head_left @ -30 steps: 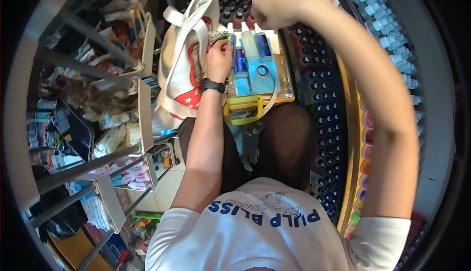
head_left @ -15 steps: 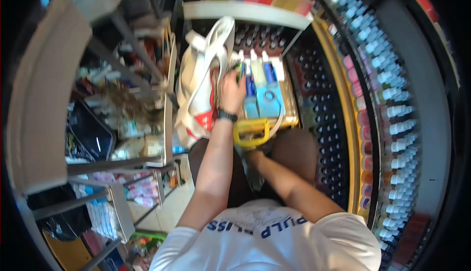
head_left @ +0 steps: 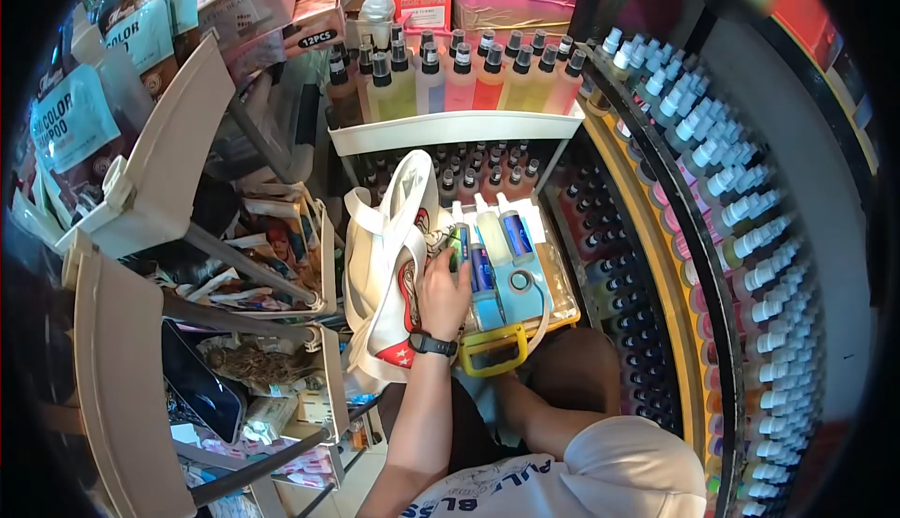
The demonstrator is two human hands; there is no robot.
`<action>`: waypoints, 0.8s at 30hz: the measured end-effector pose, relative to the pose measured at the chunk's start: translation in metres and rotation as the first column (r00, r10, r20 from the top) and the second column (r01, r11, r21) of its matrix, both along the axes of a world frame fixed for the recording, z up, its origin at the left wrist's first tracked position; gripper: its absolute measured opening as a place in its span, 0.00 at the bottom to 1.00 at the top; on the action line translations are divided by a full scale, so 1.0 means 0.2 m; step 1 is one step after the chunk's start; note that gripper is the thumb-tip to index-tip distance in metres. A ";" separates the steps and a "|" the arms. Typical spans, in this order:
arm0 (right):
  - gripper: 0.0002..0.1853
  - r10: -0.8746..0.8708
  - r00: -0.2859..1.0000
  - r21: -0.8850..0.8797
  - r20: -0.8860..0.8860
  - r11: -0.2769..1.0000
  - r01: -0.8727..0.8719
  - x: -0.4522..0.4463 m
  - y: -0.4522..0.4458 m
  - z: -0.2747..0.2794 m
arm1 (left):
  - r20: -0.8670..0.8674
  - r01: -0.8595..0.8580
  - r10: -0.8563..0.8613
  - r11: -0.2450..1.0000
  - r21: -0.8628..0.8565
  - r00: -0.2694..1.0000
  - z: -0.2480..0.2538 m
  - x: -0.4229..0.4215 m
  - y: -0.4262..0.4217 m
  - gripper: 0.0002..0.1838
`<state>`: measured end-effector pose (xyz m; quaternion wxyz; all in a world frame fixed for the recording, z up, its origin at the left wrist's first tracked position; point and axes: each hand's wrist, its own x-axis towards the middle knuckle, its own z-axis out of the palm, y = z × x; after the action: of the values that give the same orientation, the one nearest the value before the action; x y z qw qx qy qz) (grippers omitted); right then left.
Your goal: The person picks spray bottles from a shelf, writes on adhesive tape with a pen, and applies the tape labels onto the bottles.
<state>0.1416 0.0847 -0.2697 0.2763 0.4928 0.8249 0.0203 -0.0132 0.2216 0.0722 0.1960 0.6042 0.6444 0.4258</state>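
My left hand [head_left: 443, 295], with a black watch on its wrist, has its fingers closed around a small bottle [head_left: 458, 241] with green and dark blue on it. Beside it stand a blue-labelled bottle [head_left: 481, 269], a pale yellow bottle [head_left: 492, 237] and another blue-labelled bottle [head_left: 515, 236]. These sit with a light blue piece [head_left: 525, 307] in a clear case with a yellow handle [head_left: 494, 349] on my lap. A white tote bag [head_left: 380, 298] leans against my left hand's side. My right hand [head_left: 507, 387] is low behind the handle, its fingers hidden.
A white shelf [head_left: 459, 132] ahead carries spray bottles with black caps. Along the right curves a rack of white-capped bottles [head_left: 741, 180]. Cart trays [head_left: 159, 176] crowd the left, with a dark phone-like slab [head_left: 202, 382] in one.
The view has tilted up, bringing the shelf's spray bottles and boxes into sight. My left hand stays at the same bottle; my right hand stays low behind the yellow handle.
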 end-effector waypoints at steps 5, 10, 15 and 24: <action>0.15 0.051 0.995 -0.067 -0.080 0.996 -0.056 -0.05 -0.01 0.06 | -0.008 0.030 -0.030 0.999 -0.012 1.000 -0.01 0.00 -0.01 0.20; 0.15 0.108 0.981 -0.131 -0.162 0.983 -0.130 -0.10 -0.04 0.19 | 0.041 0.076 -0.075 0.997 -0.014 0.996 -0.01 0.01 -0.02 0.20; 0.14 0.184 0.956 -0.213 -0.230 0.949 -0.234 -0.15 -0.03 0.47 | 0.062 0.083 -0.083 0.997 0.012 0.995 -0.03 0.01 0.01 0.20; 0.15 0.279 0.910 -0.398 -0.307 0.831 -0.389 -0.11 0.04 1.19 | 0.215 0.100 -0.096 0.995 -0.007 0.972 -0.02 0.00 0.01 0.20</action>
<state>0.1197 0.0928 -0.0310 0.2748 0.2611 0.9073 -0.1818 -0.0131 0.2239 0.0676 0.2903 0.5840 0.5928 0.4725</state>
